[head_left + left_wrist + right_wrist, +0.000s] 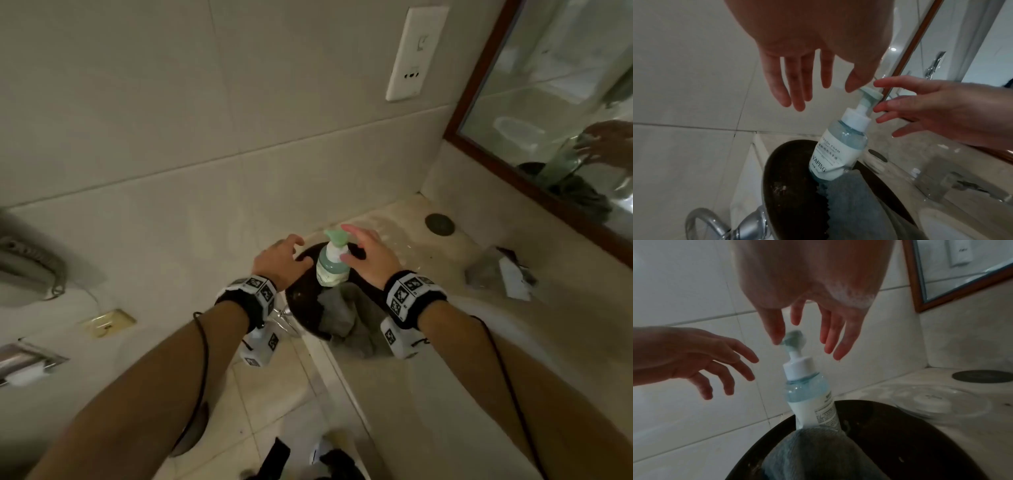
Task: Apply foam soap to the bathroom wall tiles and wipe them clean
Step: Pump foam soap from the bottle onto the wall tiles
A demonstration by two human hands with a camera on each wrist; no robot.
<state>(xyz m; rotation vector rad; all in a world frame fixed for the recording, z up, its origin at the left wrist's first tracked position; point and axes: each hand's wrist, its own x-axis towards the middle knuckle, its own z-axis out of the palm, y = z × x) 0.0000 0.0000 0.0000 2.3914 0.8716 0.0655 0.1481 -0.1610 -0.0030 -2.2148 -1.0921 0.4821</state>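
though the foam soap pump bottle [334, 261] stands in the dark round tray [301, 308] on the counter, beside the grey cloth [337, 313], the wall tiles [171, 137] show no foam, so soaping and wiping look undone. the left hand [279, 262] and the right hand [371, 258] flank the bottle with fingers spread, gripping nothing; a white lather patch sits on the right palm in the right wrist view.
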